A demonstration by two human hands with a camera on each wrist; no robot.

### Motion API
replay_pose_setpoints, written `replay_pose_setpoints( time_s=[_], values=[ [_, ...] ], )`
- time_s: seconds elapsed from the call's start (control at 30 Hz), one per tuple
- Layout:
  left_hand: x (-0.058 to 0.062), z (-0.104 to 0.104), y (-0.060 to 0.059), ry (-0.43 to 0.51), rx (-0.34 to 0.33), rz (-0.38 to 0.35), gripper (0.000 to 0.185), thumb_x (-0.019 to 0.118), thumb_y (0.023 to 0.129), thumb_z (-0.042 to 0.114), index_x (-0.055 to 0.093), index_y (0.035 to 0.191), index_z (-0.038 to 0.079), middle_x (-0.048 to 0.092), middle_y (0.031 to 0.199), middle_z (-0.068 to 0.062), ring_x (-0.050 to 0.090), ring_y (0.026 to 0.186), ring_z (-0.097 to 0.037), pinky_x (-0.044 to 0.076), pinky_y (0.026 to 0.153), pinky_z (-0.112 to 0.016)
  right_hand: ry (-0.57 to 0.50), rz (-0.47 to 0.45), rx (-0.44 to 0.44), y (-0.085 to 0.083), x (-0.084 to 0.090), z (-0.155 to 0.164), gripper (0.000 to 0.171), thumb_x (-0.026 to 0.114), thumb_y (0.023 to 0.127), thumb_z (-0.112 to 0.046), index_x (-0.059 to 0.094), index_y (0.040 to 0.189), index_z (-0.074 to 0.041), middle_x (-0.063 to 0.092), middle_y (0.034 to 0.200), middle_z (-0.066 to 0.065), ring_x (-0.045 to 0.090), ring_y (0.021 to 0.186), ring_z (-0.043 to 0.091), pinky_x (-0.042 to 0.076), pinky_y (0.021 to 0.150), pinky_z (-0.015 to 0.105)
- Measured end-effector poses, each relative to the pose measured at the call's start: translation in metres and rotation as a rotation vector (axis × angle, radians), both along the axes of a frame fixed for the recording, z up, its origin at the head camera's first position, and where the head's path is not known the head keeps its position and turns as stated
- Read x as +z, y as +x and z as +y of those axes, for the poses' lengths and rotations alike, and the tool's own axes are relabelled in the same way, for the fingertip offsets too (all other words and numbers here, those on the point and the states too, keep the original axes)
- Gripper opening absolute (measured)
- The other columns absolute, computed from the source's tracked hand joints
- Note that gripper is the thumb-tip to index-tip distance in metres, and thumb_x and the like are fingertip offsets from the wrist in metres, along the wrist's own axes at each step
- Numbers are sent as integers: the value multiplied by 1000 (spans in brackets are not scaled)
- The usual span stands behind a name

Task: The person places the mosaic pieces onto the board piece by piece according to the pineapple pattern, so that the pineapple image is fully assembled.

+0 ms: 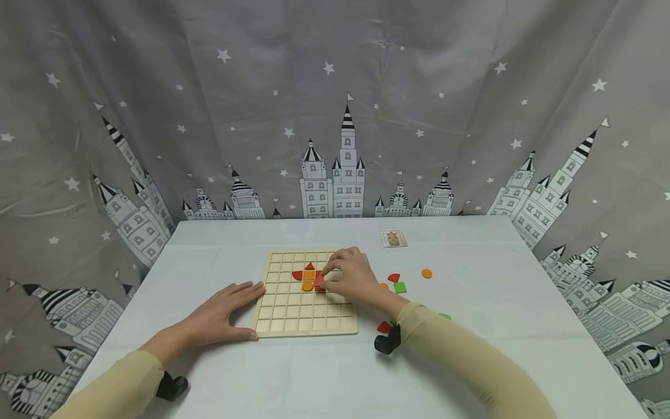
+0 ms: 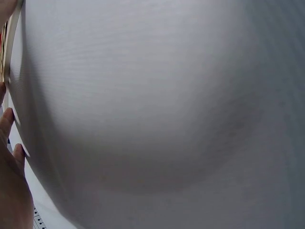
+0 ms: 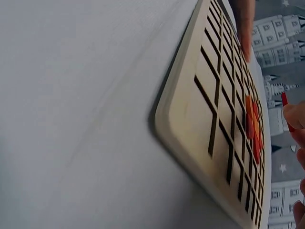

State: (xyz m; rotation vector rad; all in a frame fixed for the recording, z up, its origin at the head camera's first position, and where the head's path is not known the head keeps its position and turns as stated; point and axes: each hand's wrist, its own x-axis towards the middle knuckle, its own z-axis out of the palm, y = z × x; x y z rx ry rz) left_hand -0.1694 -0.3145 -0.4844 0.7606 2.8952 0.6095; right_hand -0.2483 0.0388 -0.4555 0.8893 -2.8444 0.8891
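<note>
The left hand [image 1: 225,314], fingers spread, touches the side of the wooden grid board [image 1: 293,314]; the right hand [image 1: 353,279] pinches a red piece [image 3: 285,99] over it. Between the hands, its compartments hold pieces — red triangle [image 1: 310,266], orange square [image 1: 309,276], red quarter-circle [image 1: 297,275], orange disc [image 1: 307,286] — with a green square [image 1: 400,287] beyond the right wrist.

Board [image 1: 293,314]: pale tan, gridded | square tile [image 1: 309,276]: orange | triangle [image 1: 310,266], its 12 o'clock: red | disc [image 1: 307,286], its 6 o'clock: orange | curtain [image 1: 262,75]: grey, white stars
</note>
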Motion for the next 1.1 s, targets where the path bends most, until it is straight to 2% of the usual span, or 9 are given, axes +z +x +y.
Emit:
replay_pose_setpoints(
  time_s=[0.23, 0.47, 0.73, 0.93, 1.1],
  values=[
    [2, 0, -1, 28, -18, 14, 100, 74, 76, 74, 47, 155, 17, 40, 162, -2, 32, 148, -38, 21, 122, -61, 94, 40, 33, -2, -4, -32, 19, 78, 89, -45, 79, 97, -27, 61, 119, -9, 47, 118, 20, 41, 98, 40],
    [3, 2, -1, 42, 25, -2, 94, 75, 74, 76, 53, 149, 23, 40, 161, -4, 33, 147, -41, 24, 119, -67, 161, 56, 22, -4, -6, -52, 24, 77, 89, -49, 80, 100, -29, 62, 119, -10, 47, 117, 17, 42, 95, 36],
    [0, 1, -1, 46, 34, 3, 92, 74, 72, 77, 55, 146, 25, 40, 161, -5, 34, 146, -43, 26, 117, -68, 168, 80, 19, -2, -11, -59, 19, 78, 88, -46, 80, 97, -29, 62, 114, -11, 47, 113, 17, 41, 92, 35],
    [-1, 0, -1, 46, 32, 18, 92, 75, 72, 77, 55, 145, 24, 42, 160, -6, 35, 146, -43, 28, 116, -68, 181, 68, -4, -2, -13, -61, 18, 78, 87, -47, 79, 92, -29, 62, 113, -12, 47, 113, 16, 41, 92, 35],
    [-2, -1, 1, 58, 23, 39, 91, 77, 72, 74, 57, 144, 22, 43, 159, -6, 37, 145, -42, 28, 116, -67, 199, 53, -17, -1, -16, -63, 21, 78, 87, -48, 79, 94, -28, 61, 111, -11, 47, 115, 18, 42, 93, 35]
  ],
)
